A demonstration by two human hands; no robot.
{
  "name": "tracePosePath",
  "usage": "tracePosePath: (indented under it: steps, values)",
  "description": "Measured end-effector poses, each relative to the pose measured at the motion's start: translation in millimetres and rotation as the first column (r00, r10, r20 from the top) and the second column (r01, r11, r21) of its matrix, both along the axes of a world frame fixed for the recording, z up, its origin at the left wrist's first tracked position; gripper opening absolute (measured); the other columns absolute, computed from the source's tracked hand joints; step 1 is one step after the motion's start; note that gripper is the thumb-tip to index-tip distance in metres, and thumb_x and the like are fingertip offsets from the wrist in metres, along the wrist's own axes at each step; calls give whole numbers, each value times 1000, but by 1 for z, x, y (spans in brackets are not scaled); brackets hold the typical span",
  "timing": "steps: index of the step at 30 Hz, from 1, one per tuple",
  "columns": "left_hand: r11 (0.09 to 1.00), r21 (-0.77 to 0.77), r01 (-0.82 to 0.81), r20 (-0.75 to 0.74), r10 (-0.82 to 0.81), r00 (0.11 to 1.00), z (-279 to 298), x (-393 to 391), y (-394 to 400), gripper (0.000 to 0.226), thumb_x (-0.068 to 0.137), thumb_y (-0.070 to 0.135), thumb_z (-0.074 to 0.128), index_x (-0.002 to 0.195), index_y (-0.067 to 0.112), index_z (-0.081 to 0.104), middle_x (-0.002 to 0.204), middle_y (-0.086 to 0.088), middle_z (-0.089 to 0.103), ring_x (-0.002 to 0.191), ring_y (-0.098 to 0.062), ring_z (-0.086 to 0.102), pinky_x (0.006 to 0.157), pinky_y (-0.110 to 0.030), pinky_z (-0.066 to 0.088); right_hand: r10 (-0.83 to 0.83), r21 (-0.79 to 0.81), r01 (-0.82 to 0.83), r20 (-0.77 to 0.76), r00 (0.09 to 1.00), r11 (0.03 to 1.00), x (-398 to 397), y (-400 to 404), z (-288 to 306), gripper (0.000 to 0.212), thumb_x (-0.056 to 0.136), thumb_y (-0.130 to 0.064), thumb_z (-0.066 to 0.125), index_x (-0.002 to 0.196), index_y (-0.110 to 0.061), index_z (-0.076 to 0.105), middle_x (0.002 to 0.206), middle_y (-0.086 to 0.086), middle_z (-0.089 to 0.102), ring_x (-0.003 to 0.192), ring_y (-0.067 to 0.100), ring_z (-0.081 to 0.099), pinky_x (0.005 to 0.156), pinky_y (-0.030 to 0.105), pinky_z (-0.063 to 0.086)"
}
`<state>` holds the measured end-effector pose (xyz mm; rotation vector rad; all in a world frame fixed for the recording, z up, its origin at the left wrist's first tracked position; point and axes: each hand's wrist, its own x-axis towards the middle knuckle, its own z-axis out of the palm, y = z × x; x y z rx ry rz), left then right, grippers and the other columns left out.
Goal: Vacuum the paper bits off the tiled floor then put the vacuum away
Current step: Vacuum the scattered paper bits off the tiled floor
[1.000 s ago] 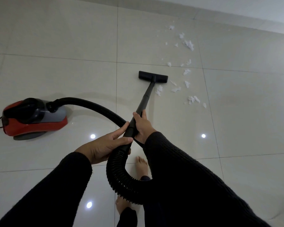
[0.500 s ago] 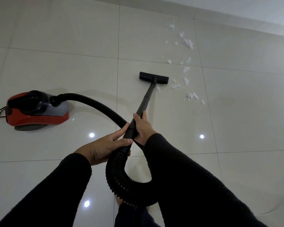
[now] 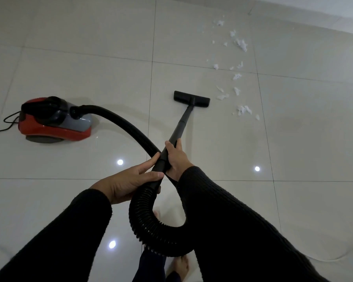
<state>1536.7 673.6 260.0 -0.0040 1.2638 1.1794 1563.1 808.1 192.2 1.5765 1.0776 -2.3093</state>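
Note:
A red and grey canister vacuum (image 3: 55,121) sits on the pale tiled floor (image 3: 90,58) at the left. Its black ribbed hose (image 3: 130,131) arcs toward me, loops under my arms and joins the black wand (image 3: 181,123). The flat floor nozzle (image 3: 191,99) rests on the tiles ahead. White paper bits (image 3: 244,109) lie scattered to the right of the nozzle, with more paper bits trailing toward the far wall. My right hand (image 3: 176,157) grips the wand. My left hand (image 3: 128,184) holds the wand's lower end where the hose joins.
The vacuum's black power cord (image 3: 6,124) trails off the left edge. A wall base (image 3: 314,19) runs along the top right. My bare foot (image 3: 180,266) stands below the hose loop. Ceiling lights reflect as bright spots on the tiles.
The nozzle has been drawn back toward me and now sits left of the scattered bits. The bits just beside the wand are gone. My view has shifted, and the canister appears nearer the middle.

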Motion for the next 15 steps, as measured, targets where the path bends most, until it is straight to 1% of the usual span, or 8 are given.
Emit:
tracePosePath:
  steps: [3,5,7,9,11,12,14,15]
  values:
    - [1000,-1,14,-5,-14,1000,-2,19,-5,75,82,23,61,144,45,23,70,-5,61,61,-11,62,58,-25,52,13,-3,-13,0,1000,1000,18,-5,0,60,101,-25,45,150,-44,16,129,4,45,87,19,58,69,36,54]
    - [1000,-4,12,-4,-12,1000,-1,32,-7,73,84,22,59,143,45,23,72,-7,60,60,-11,62,58,-25,52,10,-11,-10,-6,1000,1000,31,-7,1,61,101,-25,45,150,-45,14,133,4,44,88,18,58,72,37,54]
    - [1000,-9,12,-2,-12,1000,0,45,-6,71,86,21,59,143,44,23,72,-7,60,59,-10,62,58,-25,52,9,-14,-10,-13,1000,1000,45,-6,2,59,101,-26,45,150,-45,16,135,5,44,87,17,58,71,36,55]
    - [1000,-1,20,5,-20,1000,-2,54,-4,81,80,29,70,143,45,22,70,-7,62,60,-11,62,58,-25,52,11,-14,-12,-15,1000,1000,56,-3,3,58,101,-28,45,149,-44,17,136,6,43,87,17,58,74,39,56]
    - [999,19,34,17,-35,999,-5,62,0,99,63,41,83,141,49,21,69,-6,65,62,-13,63,60,-26,53,17,-16,-17,-19,1000,1000,66,3,2,58,101,-33,46,149,-45,16,136,6,42,94,21,58,85,46,55]
    - [999,22,44,14,-45,999,-8,67,4,101,63,42,83,141,48,20,69,-5,66,63,-13,63,60,-26,53,24,-15,-24,-20,1000,1000,71,7,0,59,100,-36,46,149,-45,15,137,6,41,100,24,58,90,50,53]
    - [999,21,37,5,-37,999,-14,75,12,90,74,35,73,145,44,18,68,-3,66,64,-11,63,61,-26,53,29,-16,-29,-19,999,999,79,17,-6,61,100,-41,46,150,-48,11,144,6,37,112,28,55,94,55,50]
    - [999,16,28,5,-29,1000,-17,80,17,87,76,33,68,146,42,17,68,-2,65,64,-11,62,61,-26,52,27,-17,-27,-18,999,999,83,22,-9,63,100,-42,45,150,-49,8,146,5,35,116,29,53,95,55,49]
